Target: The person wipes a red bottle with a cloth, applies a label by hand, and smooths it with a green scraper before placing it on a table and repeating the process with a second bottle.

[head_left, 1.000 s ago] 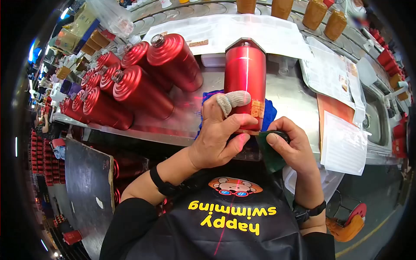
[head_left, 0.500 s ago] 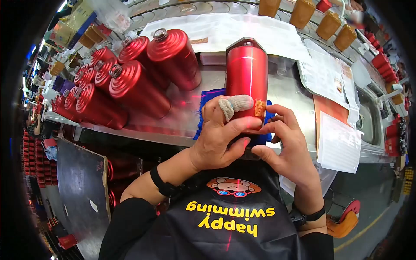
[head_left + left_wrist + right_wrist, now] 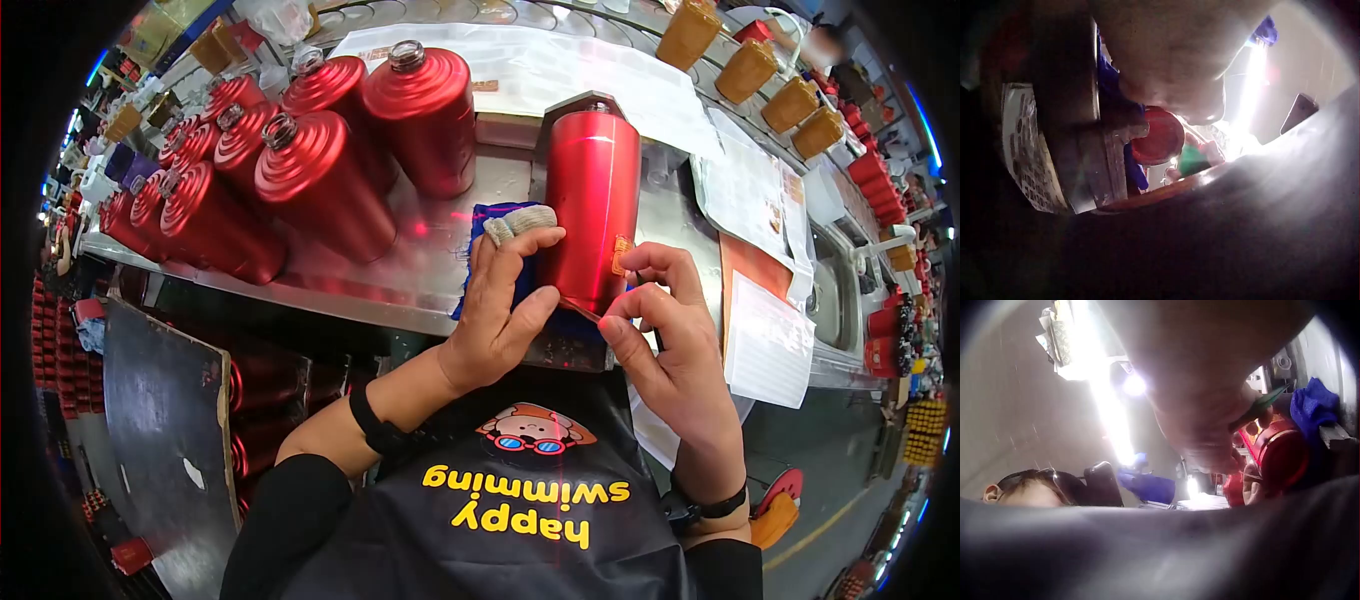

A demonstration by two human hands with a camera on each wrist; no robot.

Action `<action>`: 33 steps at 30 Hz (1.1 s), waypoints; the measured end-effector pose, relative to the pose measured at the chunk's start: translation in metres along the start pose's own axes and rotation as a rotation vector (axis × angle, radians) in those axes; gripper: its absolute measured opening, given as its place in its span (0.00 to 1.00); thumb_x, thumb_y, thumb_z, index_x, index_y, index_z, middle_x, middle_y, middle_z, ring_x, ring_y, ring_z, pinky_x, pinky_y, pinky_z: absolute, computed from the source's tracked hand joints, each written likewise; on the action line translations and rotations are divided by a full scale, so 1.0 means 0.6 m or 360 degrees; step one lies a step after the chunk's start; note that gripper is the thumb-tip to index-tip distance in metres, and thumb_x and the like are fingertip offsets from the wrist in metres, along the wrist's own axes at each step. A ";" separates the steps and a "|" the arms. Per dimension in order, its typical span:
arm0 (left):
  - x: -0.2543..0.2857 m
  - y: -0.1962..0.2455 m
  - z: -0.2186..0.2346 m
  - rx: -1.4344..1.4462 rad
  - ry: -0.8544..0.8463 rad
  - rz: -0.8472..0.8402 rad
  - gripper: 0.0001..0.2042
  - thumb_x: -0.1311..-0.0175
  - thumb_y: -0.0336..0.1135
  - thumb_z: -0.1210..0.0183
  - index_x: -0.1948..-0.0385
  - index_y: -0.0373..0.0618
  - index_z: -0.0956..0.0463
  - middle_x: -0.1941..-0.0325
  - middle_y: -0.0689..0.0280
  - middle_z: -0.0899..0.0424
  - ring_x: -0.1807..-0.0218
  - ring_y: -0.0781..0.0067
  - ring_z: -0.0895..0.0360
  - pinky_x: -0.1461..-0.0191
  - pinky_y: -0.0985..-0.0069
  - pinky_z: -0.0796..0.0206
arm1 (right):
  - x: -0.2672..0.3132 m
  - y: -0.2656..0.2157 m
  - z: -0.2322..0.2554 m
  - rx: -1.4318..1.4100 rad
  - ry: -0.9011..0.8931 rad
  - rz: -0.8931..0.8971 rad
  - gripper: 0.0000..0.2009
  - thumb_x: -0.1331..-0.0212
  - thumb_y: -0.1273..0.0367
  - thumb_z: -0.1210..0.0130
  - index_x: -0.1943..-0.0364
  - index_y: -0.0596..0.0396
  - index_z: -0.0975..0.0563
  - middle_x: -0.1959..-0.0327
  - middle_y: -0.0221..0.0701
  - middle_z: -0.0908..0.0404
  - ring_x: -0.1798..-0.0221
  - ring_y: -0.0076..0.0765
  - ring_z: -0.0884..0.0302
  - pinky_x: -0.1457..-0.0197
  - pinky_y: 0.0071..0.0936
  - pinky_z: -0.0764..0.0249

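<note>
Red bottle lies on its side on a blue cloth at the near edge of the steel workbench, its base toward me and its far end against a metal stop. My left hand rests against the bottle's left flank with fingers fairly straight; the index finger wears a knitted finger cot and lies across the cloth beside the bottle wall, and the thumb reaches to the base rim. My right hand is at the bottle's lower right side, thumb and fingertips pinched together at the small gold label near the base. From the right wrist view, a thin green piece sits pinched between those fingers next to the bottle's base. I cannot tell from the head view whether the fingertips touch the label itself. To my left on the bench, a cluster of red bottles with ribbed shoulders lies stacked on their sides, well apart from my hands. White sheets lie to the right of the bottle.
</note>
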State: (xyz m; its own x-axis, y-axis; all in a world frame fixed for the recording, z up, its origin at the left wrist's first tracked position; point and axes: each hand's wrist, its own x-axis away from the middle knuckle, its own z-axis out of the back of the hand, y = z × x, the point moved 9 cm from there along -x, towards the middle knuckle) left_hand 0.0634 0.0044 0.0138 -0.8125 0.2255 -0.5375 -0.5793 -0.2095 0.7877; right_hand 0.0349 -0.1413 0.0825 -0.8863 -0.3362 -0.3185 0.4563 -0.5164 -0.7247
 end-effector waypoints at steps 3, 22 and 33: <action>-0.002 -0.001 -0.001 -0.0009 0.0036 0.0011 0.24 0.37 0.37 0.44 0.39 0.38 0.33 0.41 0.52 0.28 0.41 0.51 0.35 0.33 0.62 0.48 | 0.004 0.011 0.006 0.0041 0.0027 -0.0069 0.05 0.41 0.75 0.39 0.69 0.60 0.24 0.50 0.44 0.30 0.54 0.43 0.28 0.47 0.35 0.30; -0.009 0.013 -0.014 -0.0166 0.0050 -0.0030 0.27 0.37 0.41 0.39 0.39 0.39 0.34 0.40 0.50 0.32 0.38 0.51 0.36 0.32 0.62 0.48 | 0.014 0.055 0.005 0.0018 0.0057 -0.0202 0.05 0.41 0.75 0.39 0.69 0.62 0.24 0.52 0.44 0.30 0.57 0.41 0.26 0.52 0.33 0.29; -0.011 0.040 -0.033 -0.0800 -0.0139 -0.0398 0.42 0.45 0.50 0.33 0.30 0.42 0.42 0.31 0.45 0.37 0.31 0.42 0.39 0.27 0.45 0.56 | 0.023 0.075 0.007 0.0033 0.0072 -0.0215 0.04 0.42 0.75 0.39 0.68 0.61 0.23 0.51 0.45 0.30 0.55 0.39 0.24 0.54 0.31 0.27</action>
State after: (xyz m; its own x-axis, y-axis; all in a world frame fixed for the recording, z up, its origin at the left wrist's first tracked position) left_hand 0.0538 -0.0207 0.0302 -0.6506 0.3999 -0.6456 -0.7305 -0.5618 0.3882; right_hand 0.0434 -0.1726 0.0483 -0.9422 -0.2268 -0.2465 0.3336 -0.5708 -0.7502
